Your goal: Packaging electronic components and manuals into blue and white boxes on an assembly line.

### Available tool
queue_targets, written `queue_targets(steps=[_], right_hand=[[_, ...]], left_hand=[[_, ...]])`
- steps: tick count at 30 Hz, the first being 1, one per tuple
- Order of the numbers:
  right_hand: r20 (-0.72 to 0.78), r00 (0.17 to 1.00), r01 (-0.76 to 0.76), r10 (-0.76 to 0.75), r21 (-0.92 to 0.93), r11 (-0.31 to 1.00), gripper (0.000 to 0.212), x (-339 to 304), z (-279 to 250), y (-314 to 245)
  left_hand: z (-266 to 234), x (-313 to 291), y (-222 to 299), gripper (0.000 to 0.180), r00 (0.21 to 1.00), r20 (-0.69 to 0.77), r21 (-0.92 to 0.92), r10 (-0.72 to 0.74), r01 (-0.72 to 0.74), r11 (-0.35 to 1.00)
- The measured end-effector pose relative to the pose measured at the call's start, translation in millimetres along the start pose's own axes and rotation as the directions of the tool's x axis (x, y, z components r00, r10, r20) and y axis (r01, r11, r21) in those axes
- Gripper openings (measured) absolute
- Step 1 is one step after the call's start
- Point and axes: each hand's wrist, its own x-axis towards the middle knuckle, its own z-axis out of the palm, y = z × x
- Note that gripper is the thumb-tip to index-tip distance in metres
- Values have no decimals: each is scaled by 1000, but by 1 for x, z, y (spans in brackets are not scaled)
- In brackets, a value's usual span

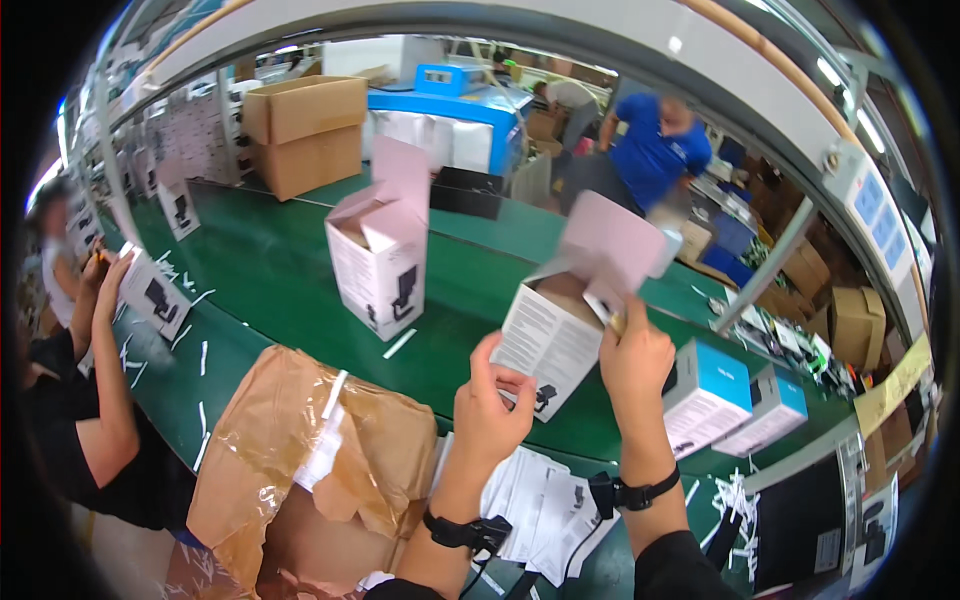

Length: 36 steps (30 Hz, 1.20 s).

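A white printed carton (550, 335) stands tilted in front of me with its top lid raised and its mouth showing. My left hand (493, 408) has its fingers curled against the carton's lower left side. At the upper right rim, my right hand (636, 352) pinches a small side flap beside the opening. Whatever lies inside the carton is hard to make out. Beneath my forearms are flat white printed carton sheets (540, 505). Both my wrists wear black straps.
Another open white carton (385, 265) stands on the green belt (270, 290). Two closed blue-topped cartons (708, 395) are on the right. A torn brown paper-lined box (250, 450) sits near left. A co-worker (85, 400) at left holds a carton. Paper strips (738, 510) lie scattered.
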Motion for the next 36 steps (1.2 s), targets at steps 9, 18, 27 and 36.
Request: queue_targets(steps=[9, 18, 27, 36], right_hand=[[-20, 999, 33, -32, 56, 998, 75, 11, -3, 6], [313, 948, 9, -53, 141, 990, 64, 13, -22, 0], [89, 995, -74, 52, 275, 959, 43, 9, -10, 17], [5, 988, -126, 154, 595, 794, 53, -18, -7, 49]], left_hand=[[23, -18, -31, 131, 641, 448, 894, -623, -317, 316], [45, -42, -33, 105, 545, 710, 701, -446, -490, 518], [91, -139, -43, 79, 484, 837, 545, -253, -711, 445], [84, -92, -52, 69, 510, 796, 597, -327, -570, 565]])
